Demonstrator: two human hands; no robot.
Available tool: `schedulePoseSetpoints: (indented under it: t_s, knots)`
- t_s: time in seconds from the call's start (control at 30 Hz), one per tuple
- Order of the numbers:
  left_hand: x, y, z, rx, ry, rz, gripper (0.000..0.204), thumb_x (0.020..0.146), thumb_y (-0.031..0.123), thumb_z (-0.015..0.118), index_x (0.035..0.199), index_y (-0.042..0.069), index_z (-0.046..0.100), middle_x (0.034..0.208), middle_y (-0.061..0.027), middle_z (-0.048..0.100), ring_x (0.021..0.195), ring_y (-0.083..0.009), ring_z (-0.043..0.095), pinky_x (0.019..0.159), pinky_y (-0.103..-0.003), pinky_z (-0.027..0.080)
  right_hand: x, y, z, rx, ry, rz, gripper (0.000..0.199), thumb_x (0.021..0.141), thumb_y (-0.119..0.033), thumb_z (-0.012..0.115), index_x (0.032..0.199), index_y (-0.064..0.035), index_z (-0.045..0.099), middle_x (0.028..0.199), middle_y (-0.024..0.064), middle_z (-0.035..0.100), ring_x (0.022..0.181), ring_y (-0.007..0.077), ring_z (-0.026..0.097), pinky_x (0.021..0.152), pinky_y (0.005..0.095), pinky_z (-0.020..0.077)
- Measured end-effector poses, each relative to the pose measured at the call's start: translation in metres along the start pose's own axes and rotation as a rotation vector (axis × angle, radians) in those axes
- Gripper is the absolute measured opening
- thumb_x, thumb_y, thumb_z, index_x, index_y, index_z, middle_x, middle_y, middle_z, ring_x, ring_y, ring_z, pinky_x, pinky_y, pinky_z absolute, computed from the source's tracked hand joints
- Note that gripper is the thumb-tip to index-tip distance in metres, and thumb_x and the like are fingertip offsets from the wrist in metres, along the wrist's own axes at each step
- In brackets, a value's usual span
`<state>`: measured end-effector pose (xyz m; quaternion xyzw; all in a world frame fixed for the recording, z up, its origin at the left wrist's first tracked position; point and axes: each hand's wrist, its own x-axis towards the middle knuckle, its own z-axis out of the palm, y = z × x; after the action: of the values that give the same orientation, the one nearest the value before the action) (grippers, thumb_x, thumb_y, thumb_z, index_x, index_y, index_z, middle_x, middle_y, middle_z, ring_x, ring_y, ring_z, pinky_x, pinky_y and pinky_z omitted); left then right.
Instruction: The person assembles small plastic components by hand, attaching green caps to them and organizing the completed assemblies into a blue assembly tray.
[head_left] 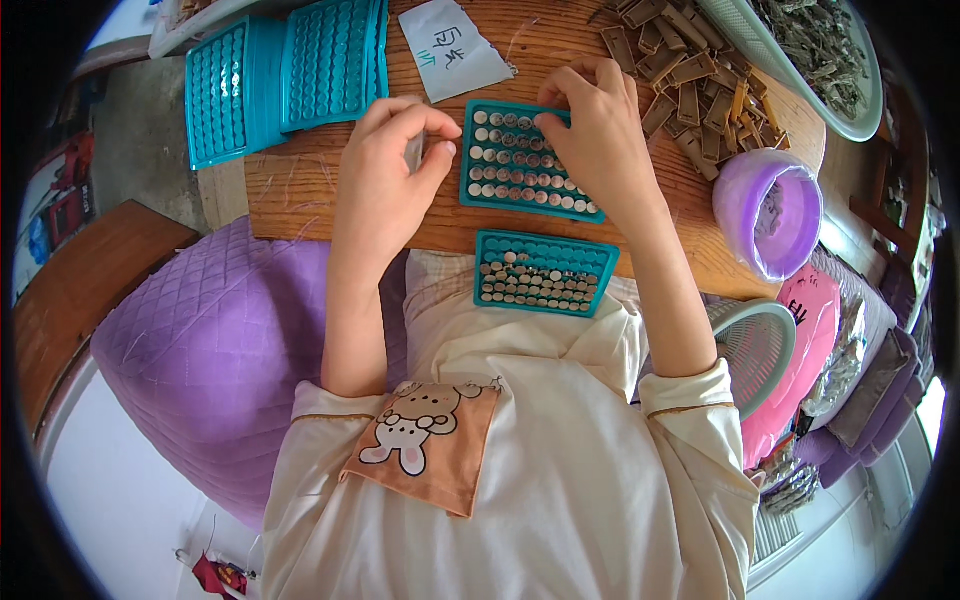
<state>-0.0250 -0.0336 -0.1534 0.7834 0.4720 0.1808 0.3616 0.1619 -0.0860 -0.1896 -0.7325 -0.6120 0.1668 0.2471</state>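
A teal tray with rows of round pockets lies on the wooden table, many pockets filled with small round silvery discs. At its left edge my left hand has its thumb and index finger curled toward each other; anything between them is too small to make out. Over the tray's upper right part hovers my right hand, fingers bent down with the thumb near the discs, covering several pockets. Its fingertips are partly hidden. Closer to my body, a second teal tray holds loose discs, heaped toward its near side.
Stacked empty teal trays stand at the upper left beside a handwritten paper. Brown, trough-shaped parts are piled at the upper right, near a basket of metal pieces. A purple bowl sits at the table's right edge.
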Motion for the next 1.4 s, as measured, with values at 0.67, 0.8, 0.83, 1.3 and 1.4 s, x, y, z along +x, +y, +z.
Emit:
schedulePoseSetpoints:
  t_s: [0.67,0.8,0.83,1.3,1.4]
  knots:
    - [-0.073,0.008,0.033,0.068,-0.132,0.229,0.022,0.063,0.0,0.07,0.082,0.01,0.067,0.082,-0.0045,0.054,0.074,-0.0222,0.053,0.064,-0.034,0.045,-0.088,-0.027,-0.029,0.232,-0.015,-0.067,0.016,0.066,-0.003,0.066,0.08,-0.0057,0.06,0.084,0.0082,0.051,0.078,0.0271,0.05,0.07,0.0352,0.0428]
    - [-0.088,0.003,0.045,0.142,-0.056,0.251,0.025,0.061,0.002,0.072,0.084,0.011,0.067,0.079,-0.0023,0.053,0.073,-0.0221,0.052,0.064,-0.033,0.044,-0.118,-0.027,-0.006,0.144,-0.042,-0.152,0.02,0.065,-0.005,0.063,0.085,-0.006,0.062,0.082,0.0046,0.051,0.076,0.022,0.05,0.069,0.0335,0.0426]
    - [-0.089,0.002,0.047,0.162,-0.012,0.273,0.026,0.061,0.002,0.072,0.085,0.011,0.067,0.079,-0.0018,0.053,0.072,-0.0217,0.052,0.063,-0.033,0.044,-0.121,-0.026,-0.003,0.092,0.003,-0.186,0.022,0.065,-0.006,0.062,0.087,-0.0059,0.063,0.082,0.0035,0.05,0.076,0.0202,0.05,0.068,0.033,0.0425]
    - [-0.088,-0.004,0.048,0.212,-0.001,0.328,0.028,0.06,0.003,0.072,0.087,0.01,0.068,0.077,-0.0011,0.053,0.07,-0.02,0.051,0.061,-0.031,0.044,-0.113,-0.022,0.004,0.063,-0.023,-0.267,0.016,0.065,-0.009,0.059,0.081,-0.0078,0.061,0.082,0.002,0.051,0.076,0.0192,0.051,0.07,0.0329,0.042]
    - [-0.088,-0.003,0.049,0.212,-0.001,0.35,0.028,0.06,0.004,0.072,0.087,0.01,0.067,0.077,-0.0009,0.053,0.069,-0.0197,0.051,0.06,-0.031,0.044,-0.107,-0.024,-0.004,0.158,-0.049,-0.185,0.014,0.065,-0.007,0.063,0.079,-0.0079,0.061,0.081,0.0034,0.052,0.075,0.0212,0.052,0.068,0.0335,0.0426]
